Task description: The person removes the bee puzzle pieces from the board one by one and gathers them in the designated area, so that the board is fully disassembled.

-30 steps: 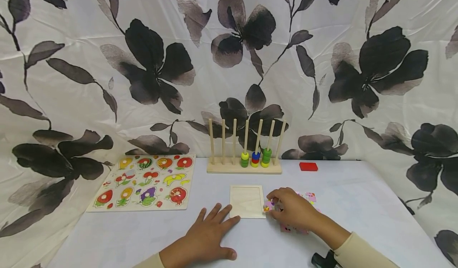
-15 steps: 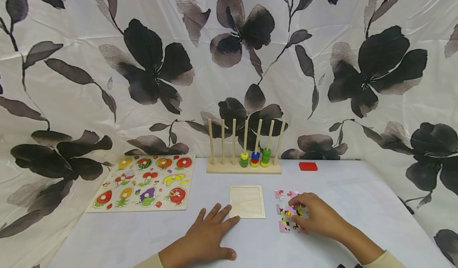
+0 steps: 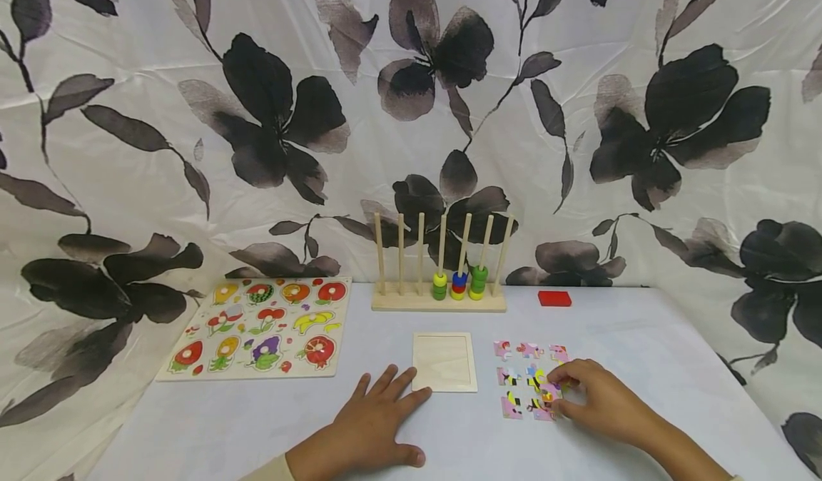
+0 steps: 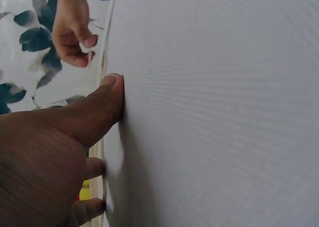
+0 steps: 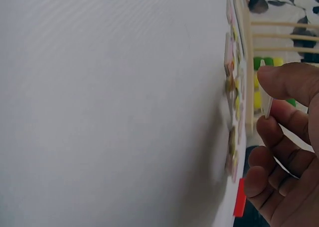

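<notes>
My right hand [image 3: 594,399] pinches a small jigsaw piece [image 5: 265,100] between thumb and fingertips, raised off the table at the right side of a group of loose pieces. These pink pieces [image 3: 511,405] with yellow and black print lie in spaced rows; the hand and held piece partly cover the right column. Left of them lies a square wooden puzzle tray [image 3: 443,363], its bare base showing. My left hand [image 3: 372,424] rests on the table with fingers spread, its fingertips at the tray's lower left corner. The left wrist view shows its thumb [image 4: 107,95] against the white cloth.
A fruit puzzle board [image 3: 257,330] lies at the left. Behind the tray stands a wooden peg abacus [image 3: 439,302] with green, yellow, blue and red beads on some pegs. A red rectangular piece [image 3: 554,298] lies at the back right. Floral fabric [image 3: 411,145] hangs behind the table.
My right hand has moved right from beside the tray, across the loose pieces, carrying the jigsaw piece to their right side. The left hand has stayed in place.
</notes>
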Demonstrator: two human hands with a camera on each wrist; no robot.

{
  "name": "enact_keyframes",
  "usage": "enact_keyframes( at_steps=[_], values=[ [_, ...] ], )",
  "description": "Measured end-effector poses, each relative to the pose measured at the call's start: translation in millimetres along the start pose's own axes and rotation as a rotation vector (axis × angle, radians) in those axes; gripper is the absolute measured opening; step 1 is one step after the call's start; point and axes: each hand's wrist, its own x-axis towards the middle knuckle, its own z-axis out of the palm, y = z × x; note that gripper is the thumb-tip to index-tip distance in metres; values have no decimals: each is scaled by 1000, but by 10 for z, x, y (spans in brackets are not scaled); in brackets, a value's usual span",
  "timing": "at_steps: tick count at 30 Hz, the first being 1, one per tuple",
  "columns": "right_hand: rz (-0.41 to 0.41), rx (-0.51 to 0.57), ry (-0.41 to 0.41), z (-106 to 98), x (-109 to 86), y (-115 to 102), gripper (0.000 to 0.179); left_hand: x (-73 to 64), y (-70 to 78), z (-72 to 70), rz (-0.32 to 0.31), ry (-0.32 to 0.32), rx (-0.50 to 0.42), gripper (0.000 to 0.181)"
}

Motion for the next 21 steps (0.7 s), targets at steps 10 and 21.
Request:
enact_keyframes(
  at_steps=[10,21],
  values=[
    [59,-2,-30,-39,-161,174,29,1,12,0,-2,7,11,93],
    [50,5,-48,-36,-282,249,29,-4,11,-15,6,14,23,93]
  ],
)
